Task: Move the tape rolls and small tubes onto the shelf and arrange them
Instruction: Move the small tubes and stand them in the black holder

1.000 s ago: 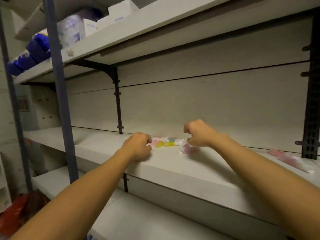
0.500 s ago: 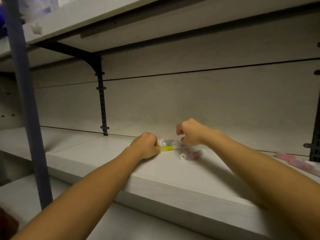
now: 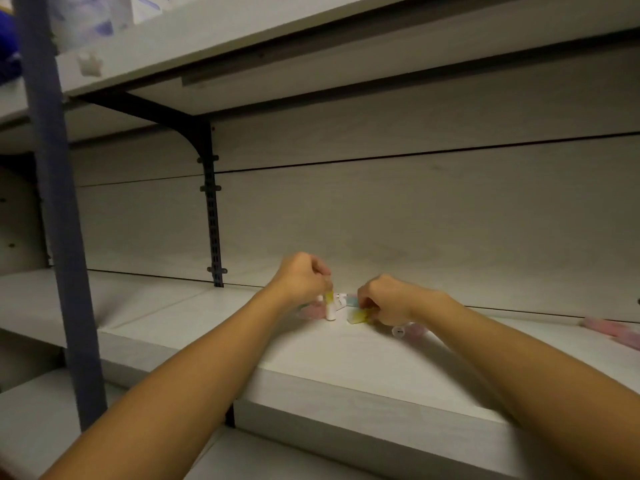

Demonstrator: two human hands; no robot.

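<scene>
Both my hands reach onto the white middle shelf (image 3: 346,362). My left hand (image 3: 303,277) pinches the top of a small yellow tube (image 3: 329,304) that stands cap-down on the shelf. My right hand (image 3: 388,297) holds another yellow tube (image 3: 358,316) lying almost flat on the board. Between the hands lie a pale blue tube (image 3: 351,300) and a white-capped one, partly hidden. A pink tube (image 3: 311,310) lies just left of the upright one. Another pink tube with a white cap (image 3: 407,330) lies under my right wrist.
More pink tubes (image 3: 613,330) lie at the shelf's far right. A blue-grey upright post (image 3: 55,202) stands at the left, and a black bracket rail (image 3: 213,216) runs down the back panel. The upper shelf (image 3: 242,39) holds wrapped packages. A lower shelf shows beneath my arms.
My left hand has risen and stood a yellow tube upright. My right hand has dropped lower and taken a second yellow tube off the colourful cluster. The view has moved closer.
</scene>
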